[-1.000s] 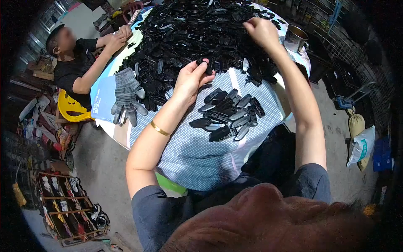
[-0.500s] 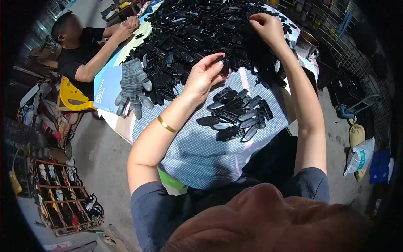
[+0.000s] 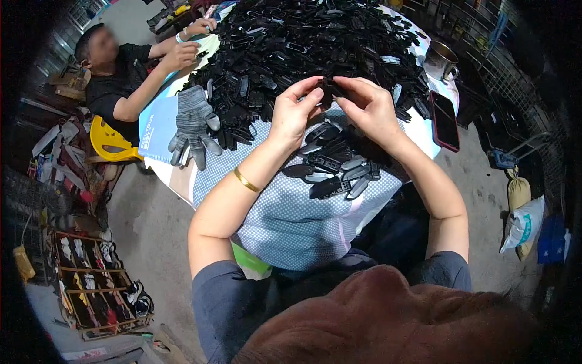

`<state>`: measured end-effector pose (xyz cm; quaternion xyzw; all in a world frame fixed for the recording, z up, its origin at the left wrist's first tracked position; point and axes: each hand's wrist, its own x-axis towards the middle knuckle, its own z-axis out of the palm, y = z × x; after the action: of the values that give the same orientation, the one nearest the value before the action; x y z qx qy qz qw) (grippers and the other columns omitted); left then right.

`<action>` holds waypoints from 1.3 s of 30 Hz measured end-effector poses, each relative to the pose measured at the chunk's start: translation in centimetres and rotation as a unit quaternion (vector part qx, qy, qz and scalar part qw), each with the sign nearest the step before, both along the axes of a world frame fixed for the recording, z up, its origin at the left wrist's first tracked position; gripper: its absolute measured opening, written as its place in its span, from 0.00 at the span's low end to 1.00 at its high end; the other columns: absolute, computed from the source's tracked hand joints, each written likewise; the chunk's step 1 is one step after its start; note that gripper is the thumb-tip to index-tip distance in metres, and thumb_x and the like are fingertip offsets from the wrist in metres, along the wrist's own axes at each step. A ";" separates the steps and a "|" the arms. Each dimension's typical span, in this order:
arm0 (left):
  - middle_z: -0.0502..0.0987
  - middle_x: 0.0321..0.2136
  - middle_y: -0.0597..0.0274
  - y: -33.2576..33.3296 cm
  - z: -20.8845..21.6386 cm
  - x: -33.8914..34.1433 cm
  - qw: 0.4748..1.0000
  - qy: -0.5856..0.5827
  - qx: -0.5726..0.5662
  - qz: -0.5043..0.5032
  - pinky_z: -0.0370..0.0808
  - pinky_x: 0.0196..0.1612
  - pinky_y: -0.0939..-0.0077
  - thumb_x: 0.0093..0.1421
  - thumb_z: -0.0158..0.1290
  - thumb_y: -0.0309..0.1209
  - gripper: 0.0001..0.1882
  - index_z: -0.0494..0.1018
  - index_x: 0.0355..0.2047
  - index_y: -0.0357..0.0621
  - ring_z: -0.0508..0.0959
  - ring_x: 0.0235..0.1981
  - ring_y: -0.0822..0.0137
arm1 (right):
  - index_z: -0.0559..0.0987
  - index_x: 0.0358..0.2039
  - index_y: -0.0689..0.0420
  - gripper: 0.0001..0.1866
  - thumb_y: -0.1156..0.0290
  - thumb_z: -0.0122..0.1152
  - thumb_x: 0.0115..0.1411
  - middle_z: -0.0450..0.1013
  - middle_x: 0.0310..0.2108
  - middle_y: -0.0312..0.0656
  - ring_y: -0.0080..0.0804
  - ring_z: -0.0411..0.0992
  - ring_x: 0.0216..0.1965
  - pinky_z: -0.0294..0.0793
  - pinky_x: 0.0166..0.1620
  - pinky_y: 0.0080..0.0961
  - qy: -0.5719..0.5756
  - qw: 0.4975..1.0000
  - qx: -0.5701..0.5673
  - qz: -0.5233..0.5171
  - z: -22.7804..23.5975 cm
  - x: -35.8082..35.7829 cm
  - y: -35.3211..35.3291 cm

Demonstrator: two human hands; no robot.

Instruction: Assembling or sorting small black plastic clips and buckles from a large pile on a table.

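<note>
My left hand (image 3: pixel 293 116) pinches a small black plastic part (image 3: pixel 328 92) between thumb and fingers, in front of the big pile. My right hand (image 3: pixel 370 115) meets it from the other side, its thumb and index finger closed at the part's right edge. Whether a second small piece sits in the right fingertips cannot be made out. Just below both hands, a smaller group of black oval plastic parts (image 3: pixel 333 167) lies on the patterned cloth (image 3: pixel 279 215). Beyond them spreads a large heap of similar black parts (image 3: pixel 291 45).
A grey knit glove (image 3: pixel 195 124) and a blue sheet (image 3: pixel 156 124) lie at the table's left. On the right are a phone (image 3: pixel 445 124) and a metal mug (image 3: pixel 441 59). Across the left edge a co-worker (image 3: pixel 115 73) handles parts, beside a yellow chair (image 3: pixel 108 141).
My right hand has come from the heap's far right back to my left hand at the part. The phone now shows where my arm was. The co-worker's hands have moved apart.
</note>
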<state>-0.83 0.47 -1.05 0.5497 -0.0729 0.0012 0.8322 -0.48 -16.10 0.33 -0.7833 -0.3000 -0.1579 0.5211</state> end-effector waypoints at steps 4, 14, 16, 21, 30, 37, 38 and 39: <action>0.75 0.36 0.64 0.1 0.2 -0.2 1.000 -0.022 0.010 0.000 0.72 0.35 0.85 0.56 0.52 0.24 0.16 0.71 0.45 0.38 0.74 0.32 0.77 | 0.74 0.43 0.62 0.18 0.79 0.59 0.49 0.71 0.34 0.43 0.26 0.72 0.31 0.72 0.34 0.18 -0.075 0.996 -0.036 -0.035 -0.1 -0.5 0.1; 0.76 0.37 0.60 -0.4 0.0 -0.3 0.998 -0.049 -0.014 0.031 0.70 0.41 0.84 0.57 0.51 0.25 0.16 0.70 0.46 0.36 0.74 0.37 0.75 | 0.74 0.41 0.60 0.18 0.77 0.62 0.47 0.71 0.32 0.44 0.34 0.74 0.30 0.75 0.31 0.24 -0.250 0.952 -0.139 -0.109 -0.7 -0.4 1.3; 0.76 0.37 0.60 -0.1 0.2 -0.1 0.998 -0.061 -0.012 0.015 0.70 0.42 0.83 0.57 0.51 0.25 0.15 0.70 0.46 0.36 0.74 0.37 0.75 | 0.73 0.39 0.62 0.17 0.75 0.64 0.47 0.72 0.32 0.43 0.32 0.74 0.30 0.75 0.32 0.24 -0.178 0.978 -0.078 -0.074 -1.0 -0.1 1.4; 0.76 0.36 0.59 0.9 1.1 -0.2 0.992 -0.113 0.046 -0.038 0.69 0.45 0.81 0.56 0.50 0.24 0.13 0.72 0.43 0.35 0.74 0.38 0.73 | 0.75 0.35 0.63 0.16 0.67 0.65 0.49 0.73 0.26 0.38 0.20 0.71 0.27 0.71 0.31 0.18 0.122 0.990 -0.067 0.018 0.3 0.8 0.6; 0.76 0.36 0.59 1.9 1.8 -0.5 0.982 -0.132 0.119 -0.057 0.69 0.46 0.78 0.56 0.50 0.25 0.12 0.73 0.41 0.35 0.74 0.38 0.71 | 0.75 0.32 0.66 0.15 0.67 0.63 0.51 0.70 0.20 0.35 0.15 0.62 0.23 0.63 0.25 0.18 0.127 0.972 -0.140 0.142 0.9 1.6 0.2; 0.78 0.30 0.58 0.4 3.4 -2.9 0.828 -0.320 0.435 -0.152 0.72 0.37 0.77 0.47 0.59 0.29 0.22 0.72 0.44 0.42 0.77 0.31 0.70 | 0.79 0.34 0.58 0.21 0.52 0.55 0.54 0.74 0.36 0.53 0.47 0.73 0.37 0.72 0.41 0.38 -0.044 0.897 -0.300 -0.322 3.8 16.0 -6.4; 0.77 0.29 0.59 0.3 3.1 -3.0 0.802 -0.365 0.443 -0.165 0.72 0.36 0.76 0.46 0.60 0.31 0.20 0.74 0.42 0.43 0.76 0.32 0.66 | 0.79 0.34 0.58 0.21 0.52 0.55 0.54 0.74 0.36 0.53 0.47 0.73 0.37 0.72 0.41 0.38 -0.045 0.898 -0.299 -0.320 3.6 16.9 -6.1; 0.76 0.29 0.57 0.5 3.1 -2.8 0.796 -0.381 0.446 -0.149 0.71 0.38 0.73 0.45 0.60 0.33 0.18 0.75 0.38 0.42 0.75 0.33 0.62 | 0.79 0.33 0.58 0.21 0.51 0.56 0.52 0.74 0.35 0.52 0.47 0.73 0.38 0.72 0.40 0.38 -0.004 0.867 -0.350 -0.354 3.3 17.6 -5.8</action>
<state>-3.62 0.98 2.04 0.7973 -0.4575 0.0541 0.3900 17.09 -21.91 3.61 -0.9674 -0.0404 -0.2191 0.1205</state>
